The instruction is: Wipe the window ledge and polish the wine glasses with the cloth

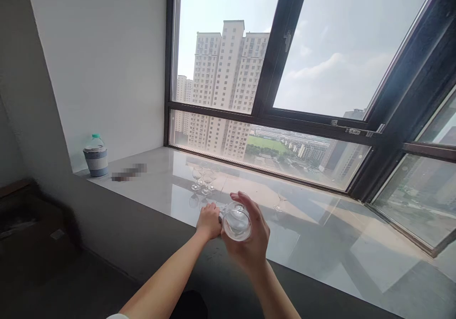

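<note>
A clear round glass (236, 225) is held near the front edge of the sill, its round end facing me. My right hand (254, 243) curves around its right side, thumb below and fingers over the top. My left hand (209, 220) is closed at the glass's left side, around a narrow part; I cannot tell if that is a stem or a handle. Beyond my hands, several stemmed wine glasses (206, 182) stand upright in a cluster on the glossy sill. Another wine glass (280, 202) stands alone to the right.
The pale, reflective window sill (306, 247) runs across in front of me. At its left end stands a blue-and-white striped container (96, 162) with a green-capped bottle (96, 140) at it. A blurred-out item lies beside it. A dark-framed window (281, 48) rises behind.
</note>
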Available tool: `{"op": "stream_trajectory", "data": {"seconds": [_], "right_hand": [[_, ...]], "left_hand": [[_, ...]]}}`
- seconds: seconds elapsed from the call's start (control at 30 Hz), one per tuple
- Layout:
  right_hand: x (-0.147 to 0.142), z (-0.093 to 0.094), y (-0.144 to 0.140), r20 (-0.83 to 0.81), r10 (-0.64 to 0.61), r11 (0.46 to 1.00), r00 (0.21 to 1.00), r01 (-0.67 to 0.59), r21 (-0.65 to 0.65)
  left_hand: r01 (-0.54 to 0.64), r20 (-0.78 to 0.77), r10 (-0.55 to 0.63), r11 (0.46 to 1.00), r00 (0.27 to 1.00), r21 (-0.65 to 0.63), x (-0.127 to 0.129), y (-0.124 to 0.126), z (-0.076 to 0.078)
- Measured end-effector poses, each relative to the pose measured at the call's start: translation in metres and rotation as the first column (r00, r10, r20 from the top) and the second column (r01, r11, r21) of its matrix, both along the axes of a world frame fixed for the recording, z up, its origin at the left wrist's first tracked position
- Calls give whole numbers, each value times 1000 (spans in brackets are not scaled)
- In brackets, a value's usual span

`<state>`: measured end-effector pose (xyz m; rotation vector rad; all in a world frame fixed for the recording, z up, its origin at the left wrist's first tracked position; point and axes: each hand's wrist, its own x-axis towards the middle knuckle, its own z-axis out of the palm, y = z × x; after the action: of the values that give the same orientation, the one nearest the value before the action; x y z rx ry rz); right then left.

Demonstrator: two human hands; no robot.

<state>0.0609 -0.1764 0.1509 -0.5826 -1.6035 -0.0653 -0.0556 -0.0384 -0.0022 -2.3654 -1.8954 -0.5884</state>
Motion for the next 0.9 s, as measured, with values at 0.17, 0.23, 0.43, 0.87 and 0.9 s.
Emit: {"op": "stream_trajectory", "data": {"seconds": [0.17,0.23,0.43,0.87,0.9], "right_hand": [[2,-3,1,17,-23,999,1000,23,-27],[3,-4,2,24,-32,999,999,33,-29],[4,-5,2,58,-54,997,997,57,-52],[64,-72,48,-65,-293,908,954,256,-332],[75,-79,54,-94,-326,887,941,270,-374]], "left_hand": [[0,13,0,1000,1000,6,0,-1,1],[-1,10,0,1000,1000,16,0,0,0],[-5,0,5,1000,1000,5,2,-1,2],[5,39,-6,999,999,32,3,-10,13],[7,39,-9,999,999,38,3,-9,12]]}}
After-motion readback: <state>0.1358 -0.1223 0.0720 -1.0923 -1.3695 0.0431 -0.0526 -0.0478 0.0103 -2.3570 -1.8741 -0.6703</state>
